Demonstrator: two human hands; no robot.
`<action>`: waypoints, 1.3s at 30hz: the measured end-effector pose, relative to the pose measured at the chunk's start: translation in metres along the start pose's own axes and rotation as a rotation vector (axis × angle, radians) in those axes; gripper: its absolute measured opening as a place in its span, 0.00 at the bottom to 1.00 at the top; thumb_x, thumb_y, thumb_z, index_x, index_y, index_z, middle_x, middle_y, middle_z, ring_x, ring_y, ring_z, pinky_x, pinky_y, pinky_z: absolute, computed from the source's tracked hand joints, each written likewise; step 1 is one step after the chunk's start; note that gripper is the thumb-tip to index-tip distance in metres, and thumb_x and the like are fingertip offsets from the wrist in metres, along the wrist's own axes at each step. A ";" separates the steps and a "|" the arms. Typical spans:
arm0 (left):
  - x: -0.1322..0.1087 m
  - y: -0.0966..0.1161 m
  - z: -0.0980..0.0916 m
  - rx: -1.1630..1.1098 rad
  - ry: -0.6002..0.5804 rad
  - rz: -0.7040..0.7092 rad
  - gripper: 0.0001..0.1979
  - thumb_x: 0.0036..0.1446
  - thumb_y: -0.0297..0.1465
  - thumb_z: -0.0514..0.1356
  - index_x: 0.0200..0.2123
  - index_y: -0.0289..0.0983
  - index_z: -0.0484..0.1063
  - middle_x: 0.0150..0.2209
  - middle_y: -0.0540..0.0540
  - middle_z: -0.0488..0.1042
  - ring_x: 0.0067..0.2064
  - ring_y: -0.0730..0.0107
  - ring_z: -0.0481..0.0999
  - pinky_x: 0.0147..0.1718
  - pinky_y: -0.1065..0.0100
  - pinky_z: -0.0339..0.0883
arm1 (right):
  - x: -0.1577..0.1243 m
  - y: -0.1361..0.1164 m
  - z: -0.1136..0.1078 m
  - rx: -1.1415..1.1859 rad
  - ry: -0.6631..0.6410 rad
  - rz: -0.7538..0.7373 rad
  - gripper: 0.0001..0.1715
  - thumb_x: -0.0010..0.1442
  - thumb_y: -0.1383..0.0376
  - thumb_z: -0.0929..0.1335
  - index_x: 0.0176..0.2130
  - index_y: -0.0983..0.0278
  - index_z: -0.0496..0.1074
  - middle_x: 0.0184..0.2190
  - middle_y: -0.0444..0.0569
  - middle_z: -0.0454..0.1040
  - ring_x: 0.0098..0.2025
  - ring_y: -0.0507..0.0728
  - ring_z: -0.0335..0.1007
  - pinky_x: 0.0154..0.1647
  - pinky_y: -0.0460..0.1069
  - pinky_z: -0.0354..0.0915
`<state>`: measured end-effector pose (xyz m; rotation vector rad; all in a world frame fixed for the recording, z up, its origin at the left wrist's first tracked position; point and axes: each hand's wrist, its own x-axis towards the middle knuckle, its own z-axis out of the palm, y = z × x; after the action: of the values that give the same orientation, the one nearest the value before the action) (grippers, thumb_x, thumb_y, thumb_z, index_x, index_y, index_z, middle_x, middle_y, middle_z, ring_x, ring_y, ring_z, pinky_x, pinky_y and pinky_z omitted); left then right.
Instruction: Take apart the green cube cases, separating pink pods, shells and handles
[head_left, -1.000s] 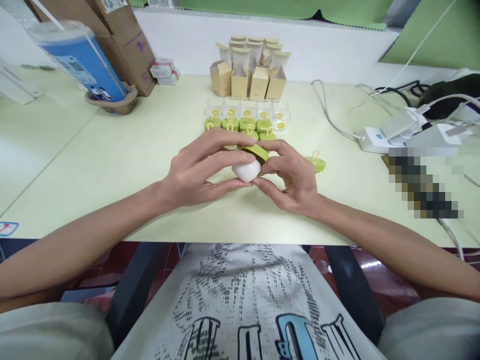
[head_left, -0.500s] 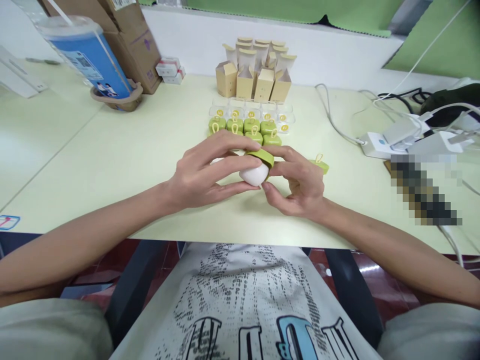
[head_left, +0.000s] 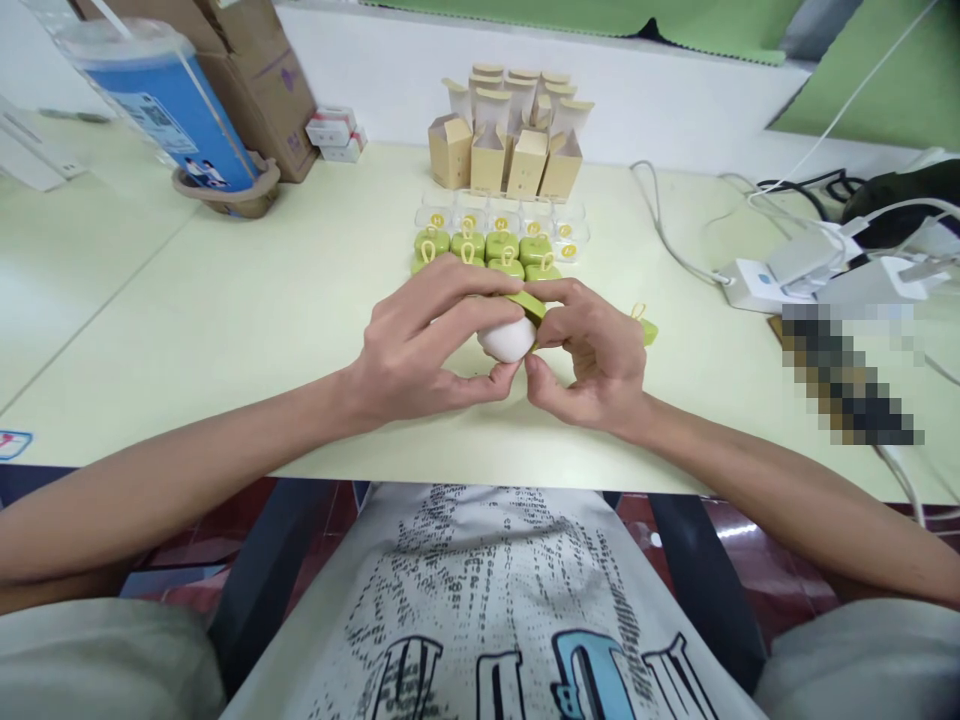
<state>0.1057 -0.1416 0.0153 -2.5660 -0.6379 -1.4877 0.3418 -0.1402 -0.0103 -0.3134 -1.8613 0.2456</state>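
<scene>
Both hands meet over the middle of the pale green table (head_left: 225,330) around one small case. My left hand (head_left: 420,345) wraps its fingers over a white rounded base (head_left: 508,340). My right hand (head_left: 592,350) pinches the green lid (head_left: 527,303) that sits tilted on top of that base. Just behind the hands lie rows of finished green cases with yellow loops (head_left: 484,247). A single green lid with a yellow loop (head_left: 645,327) lies to the right of my right hand.
Clear plastic trays (head_left: 502,215) and small tan cardboard boxes (head_left: 510,135) stand behind the green cases. A blue drink cup (head_left: 169,105) and a brown carton (head_left: 262,70) stand back left. Cables and white chargers (head_left: 787,270) spread over the right side.
The green lid has tipped flatter onto the white base and my fingers have closed tighter around the case. The view has shifted slightly.
</scene>
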 end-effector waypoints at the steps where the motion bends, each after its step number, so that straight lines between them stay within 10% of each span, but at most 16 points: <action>1: 0.000 -0.001 0.001 0.010 0.042 0.049 0.15 0.71 0.45 0.73 0.56 0.51 0.79 0.58 0.45 0.89 0.52 0.53 0.92 0.51 0.49 0.89 | -0.001 0.000 0.000 0.007 -0.007 0.025 0.16 0.64 0.65 0.75 0.51 0.51 0.76 0.42 0.49 0.82 0.58 0.69 0.86 0.40 0.60 0.87; 13: 0.004 -0.016 -0.008 0.033 0.002 0.154 0.22 0.69 0.50 0.77 0.59 0.49 0.81 0.58 0.44 0.90 0.53 0.54 0.93 0.52 0.52 0.92 | -0.006 0.002 -0.004 0.120 -0.089 0.168 0.14 0.72 0.57 0.76 0.55 0.47 0.75 0.46 0.52 0.82 0.63 0.70 0.82 0.41 0.61 0.91; 19: 0.002 -0.011 -0.015 -0.082 0.017 0.038 0.21 0.75 0.56 0.70 0.60 0.51 0.81 0.60 0.44 0.89 0.60 0.53 0.92 0.59 0.50 0.91 | -0.003 0.003 -0.009 0.246 -0.135 0.119 0.35 0.78 0.61 0.73 0.77 0.44 0.64 0.72 0.54 0.73 0.62 0.63 0.86 0.52 0.59 0.92; 24: -0.001 -0.010 -0.002 -0.152 0.167 -0.034 0.23 0.71 0.53 0.76 0.62 0.50 0.84 0.60 0.43 0.89 0.58 0.55 0.92 0.41 0.63 0.93 | 0.002 0.001 -0.010 0.117 -0.180 0.173 0.34 0.77 0.54 0.78 0.75 0.49 0.72 0.67 0.55 0.79 0.60 0.64 0.85 0.50 0.58 0.92; 28: 0.000 -0.003 -0.002 -0.225 0.008 -0.142 0.22 0.76 0.55 0.70 0.62 0.50 0.83 0.72 0.41 0.82 0.71 0.44 0.86 0.56 0.46 0.93 | 0.010 0.011 -0.015 -0.012 -0.087 0.304 0.33 0.76 0.44 0.78 0.70 0.53 0.73 0.67 0.58 0.78 0.62 0.66 0.85 0.45 0.57 0.91; 33: 0.004 0.000 -0.010 -0.133 -0.050 -0.015 0.05 0.79 0.37 0.69 0.53 0.47 0.84 0.54 0.47 0.91 0.61 0.55 0.90 0.60 0.46 0.89 | 0.038 0.058 -0.079 -0.118 0.189 0.332 0.30 0.74 0.49 0.81 0.67 0.48 0.73 0.65 0.55 0.77 0.57 0.63 0.86 0.49 0.57 0.90; 39: -0.006 -0.066 -0.018 0.082 0.139 -0.274 0.10 0.79 0.44 0.68 0.51 0.46 0.82 0.48 0.49 0.86 0.52 0.62 0.84 0.49 0.52 0.85 | 0.038 0.113 -0.155 -0.424 -0.074 0.382 0.32 0.60 0.55 0.88 0.61 0.56 0.89 0.55 0.60 0.84 0.38 0.55 0.83 0.37 0.51 0.80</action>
<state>0.0614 -0.0886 0.0121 -2.3638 -1.0415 -1.6609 0.4888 -0.0191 0.0343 -0.9666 -1.9075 0.1188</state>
